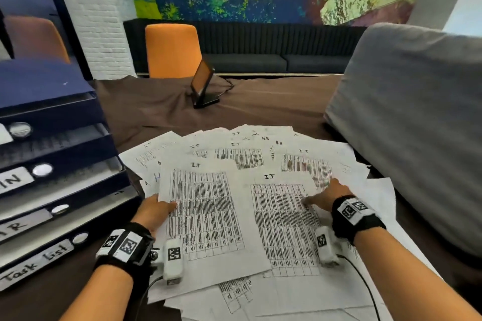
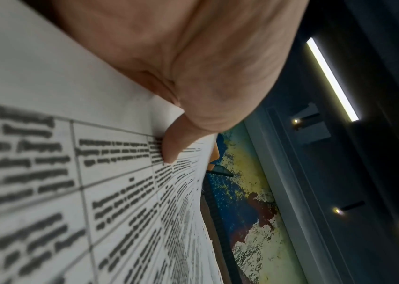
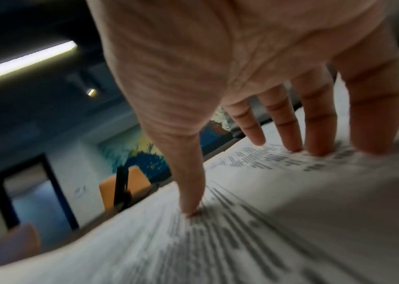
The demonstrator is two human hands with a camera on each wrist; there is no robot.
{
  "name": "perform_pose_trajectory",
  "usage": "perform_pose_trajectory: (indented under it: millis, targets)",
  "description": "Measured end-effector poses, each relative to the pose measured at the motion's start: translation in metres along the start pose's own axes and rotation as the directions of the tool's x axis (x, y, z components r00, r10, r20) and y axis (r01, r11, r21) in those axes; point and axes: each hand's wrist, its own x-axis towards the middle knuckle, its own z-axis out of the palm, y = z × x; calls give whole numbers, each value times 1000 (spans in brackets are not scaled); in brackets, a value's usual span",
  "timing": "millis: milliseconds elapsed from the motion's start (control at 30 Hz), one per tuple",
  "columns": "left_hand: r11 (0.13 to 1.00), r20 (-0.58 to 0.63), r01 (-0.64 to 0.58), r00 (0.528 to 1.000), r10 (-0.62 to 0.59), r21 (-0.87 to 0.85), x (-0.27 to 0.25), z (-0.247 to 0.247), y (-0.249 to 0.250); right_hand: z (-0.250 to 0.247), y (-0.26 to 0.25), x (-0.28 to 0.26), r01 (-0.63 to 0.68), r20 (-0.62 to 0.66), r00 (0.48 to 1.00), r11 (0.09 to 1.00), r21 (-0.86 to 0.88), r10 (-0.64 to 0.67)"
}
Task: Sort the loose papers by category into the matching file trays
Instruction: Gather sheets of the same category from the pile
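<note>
1. a spread of loose white printed papers (image 1: 242, 156) was seen fanned across the brown cloth-covered tabletop (image 1: 156, 109), many sheets marked "i.t" and a few "h.r" at the top.
2. the left hand (image 1: 156, 210) was seen gripping the left edge of a white table-printed sheet headed "i.t" (image 1: 206, 214); in the left wrist view the thumb (image 2: 173, 146) was pressed on the printed face, with the remaining fingers hidden beneath the sheet.
3. the right hand (image 1: 324, 198) was laid open on a second white "i.t" sheet (image 1: 284, 227), just beside the first; in the right wrist view the spread fingertips (image 3: 293, 142) and thumb were pressed onto the paper.
4. a stack of dark blue file trays (image 1: 52, 164) was placed at the left of the tabletop, beside the papers, with white handwritten labels on the fronts; "task list" (image 1: 36, 263) could be read, the others being cut off by the frame.
5. a small black screen on a stand (image 1: 203, 86) was seen beyond the papers, with an orange chair (image 1: 172, 49) behind it.
6. a grey cushion (image 1: 412, 125) was seen at the right edge of the tabletop.
</note>
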Motion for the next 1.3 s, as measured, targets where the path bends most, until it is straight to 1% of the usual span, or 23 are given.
perform_pose_trajectory:
  millis: [33,67,167,233,300,333,400,467,500,533,567,633,700,733,833,933,967,1033,1067,1133,1167,1233,1300]
  targets:
    - [1000,-8,-4,1000,5,24,0,1,0,2,2,-2,-4,5,1000,1000,-13,4]
    - [1000,-15,-8,1000,9,28,-1,3,0,4,2,-3,4,20,1000,1000,13,-4]
    - [1000,-37,-7,999,8,22,-4,6,-1,3,-1,-12,53,111,991,988,142,-69]
    - [1000,-32,-5,999,6,13,-6,7,0,1,3,-21,85,180,975,968,237,-130]
    - [999,-16,-32,999,32,-2,-8,8,2,3,15,-36,106,252,949,945,309,-189]
    - [999,-8,-43,999,43,-30,-9,8,2,8,25,-37,115,257,944,938,327,-205]
    - [989,-7,-75,997,75,-126,-10,9,1,17,45,-42,133,201,953,910,393,-227]
    - [982,-9,-105,994,105,-156,-9,9,2,17,58,-41,113,112,971,818,564,-211]
    - [982,16,-121,992,124,-144,-11,11,5,14,61,-44,101,96,974,770,630,-206]
    - [982,46,-130,990,137,-135,-15,13,8,11,65,-47,110,93,969,742,661,-227]
    - [983,50,-125,990,133,-136,-18,14,13,5,65,-51,136,93,963,752,646,-254]
    - [977,51,-113,991,124,-179,-24,19,20,-1,65,-56,163,182,934,819,549,-308]
    - [969,59,-112,990,127,-219,-30,21,23,3,63,-54,155,239,926,870,468,-293]
    - [970,72,-109,989,127,-216,-34,23,23,6,62,-52,155,241,926,876,457,-289]
    - [988,150,-78,984,98,-136,-40,32,18,16,60,-42,140,210,938,854,502,-276]
    - [998,281,-25,959,41,-59,-36,38,11,18,50,-44,162,161,940,807,567,-302]
    - [999,322,-32,946,33,-6,-33,40,10,18,48,-43,165,149,942,800,576,-301]
    - [981,343,-115,938,55,155,-31,42,9,17,42,-48,171,140,942,795,582,-306]
    - [964,317,-161,944,88,210,-34,44,11,17,41,-48,165,152,939,794,585,-308]
    - [963,211,-211,962,174,167,-35,42,13,17,41,-50,151,154,943,790,594,-296]
    - [961,158,-242,962,220,132,-34,39,12,15,42,-53,149,116,955,778,610,-274]
    - [945,74,-289,957,281,151,-31,33,12,6,46,-50,173,-43,980,717,675,-197]
    - [926,63,-308,951,301,217,-29,27,11,-5,53,-39,229,-195,973,658,718,-125]
